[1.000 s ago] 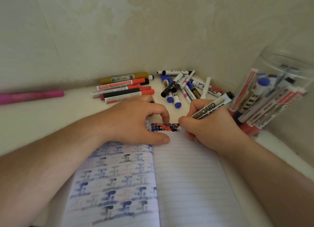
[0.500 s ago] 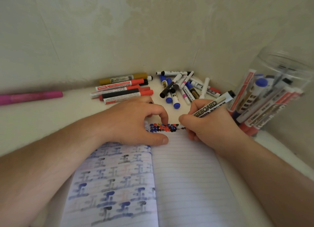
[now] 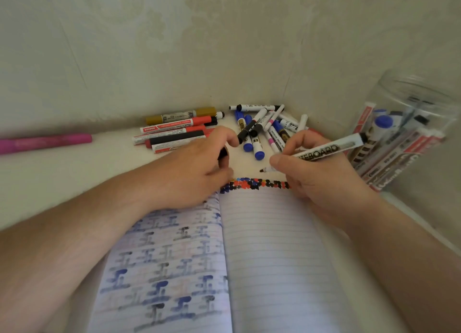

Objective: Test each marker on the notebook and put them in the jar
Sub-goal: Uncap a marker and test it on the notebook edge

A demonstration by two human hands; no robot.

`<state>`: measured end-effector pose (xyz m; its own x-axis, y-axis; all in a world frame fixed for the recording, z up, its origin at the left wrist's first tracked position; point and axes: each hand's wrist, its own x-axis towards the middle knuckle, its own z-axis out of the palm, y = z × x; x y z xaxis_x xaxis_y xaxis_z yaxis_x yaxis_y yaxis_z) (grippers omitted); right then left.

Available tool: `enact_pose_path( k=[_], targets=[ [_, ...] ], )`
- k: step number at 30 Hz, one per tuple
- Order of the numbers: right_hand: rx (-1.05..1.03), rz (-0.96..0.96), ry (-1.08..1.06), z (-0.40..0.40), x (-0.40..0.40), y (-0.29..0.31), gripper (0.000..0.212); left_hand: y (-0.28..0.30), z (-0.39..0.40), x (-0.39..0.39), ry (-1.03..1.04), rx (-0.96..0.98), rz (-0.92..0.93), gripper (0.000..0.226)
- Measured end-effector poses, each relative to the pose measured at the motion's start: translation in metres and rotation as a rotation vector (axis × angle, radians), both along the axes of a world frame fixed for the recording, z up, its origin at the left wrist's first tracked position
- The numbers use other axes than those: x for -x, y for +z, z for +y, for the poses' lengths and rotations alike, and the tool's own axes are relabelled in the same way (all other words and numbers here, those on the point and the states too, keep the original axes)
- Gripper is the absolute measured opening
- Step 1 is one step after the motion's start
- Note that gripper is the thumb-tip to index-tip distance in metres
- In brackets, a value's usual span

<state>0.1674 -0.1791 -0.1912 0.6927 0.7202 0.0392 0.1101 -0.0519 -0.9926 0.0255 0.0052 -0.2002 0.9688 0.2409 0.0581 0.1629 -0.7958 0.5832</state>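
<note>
While both forearms reach in from the lower corners, the right hand (image 3: pixel 321 175) holds a whiteboard marker (image 3: pixel 324 150) pinched between thumb and curled fingers, its barrel slanting up to the right and its dark uncapped tip (image 3: pixel 262 170) raised just above the far edge of the notebook (image 3: pixel 269 257). That tip hangs clear of the page, close over a row of test dots (image 3: pixel 254 184) in blue, black and red along the top line of the right-hand sheet. The left hand (image 3: pixel 192 173) lies knuckles up over the top of the left-hand page (which shows bleed-through of earlier marks), its fingers curled round a small black cap (image 3: pixel 223 153), only partly visible between index finger and thumb. The two hands are near each other but apart, with the marker tip between them. Beyond the left hand lies a group of red, black and gold markers (image 3: pixel 174 130); beyond the gap lies a loose heap of blue- and black-capped markers (image 3: pixel 259 130). A clear jar (image 3: pixel 409 100) stands at the right, just beside the right hand, with several markers upright inside it. A pink marker (image 3: pixel 45 141) lies alone at far left, against the wall.
</note>
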Motion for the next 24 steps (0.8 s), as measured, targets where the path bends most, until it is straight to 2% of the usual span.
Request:
enact_pose_path(
  k=[3,6,10,15,18,20,22,24],
  targets=[
    [-0.192,0.102,0.108,-0.003,-0.002,0.005,0.019,0.000,0.004,-0.002,0.051,0.074,-0.086,0.023],
    [-0.242,0.186,0.151,-0.004,-0.004,0.007,0.008,0.003,0.003,-0.002,0.057,0.113,-0.148,0.020],
    [-0.259,0.267,0.217,-0.004,-0.008,0.005,0.035,0.003,0.003,-0.003,0.074,0.094,-0.175,0.023],
    [-0.227,0.254,0.216,-0.004,-0.009,0.000,0.045,0.003,0.001,-0.003,0.057,0.041,-0.158,0.028],
    [-0.188,0.212,0.187,-0.001,-0.005,-0.001,0.040,0.004,0.001,-0.003,0.055,0.004,-0.146,0.028],
    [-0.158,0.168,0.172,0.001,-0.001,-0.002,0.029,0.003,0.001,-0.003,0.044,-0.010,-0.159,0.029],
    [-0.147,0.128,0.130,0.002,0.002,0.000,0.014,0.001,0.001,-0.003,0.048,0.051,-0.192,0.029],
    [-0.190,0.088,0.058,0.001,0.001,0.001,0.023,0.000,0.003,-0.003,0.055,0.209,-0.236,0.021]
  ],
)
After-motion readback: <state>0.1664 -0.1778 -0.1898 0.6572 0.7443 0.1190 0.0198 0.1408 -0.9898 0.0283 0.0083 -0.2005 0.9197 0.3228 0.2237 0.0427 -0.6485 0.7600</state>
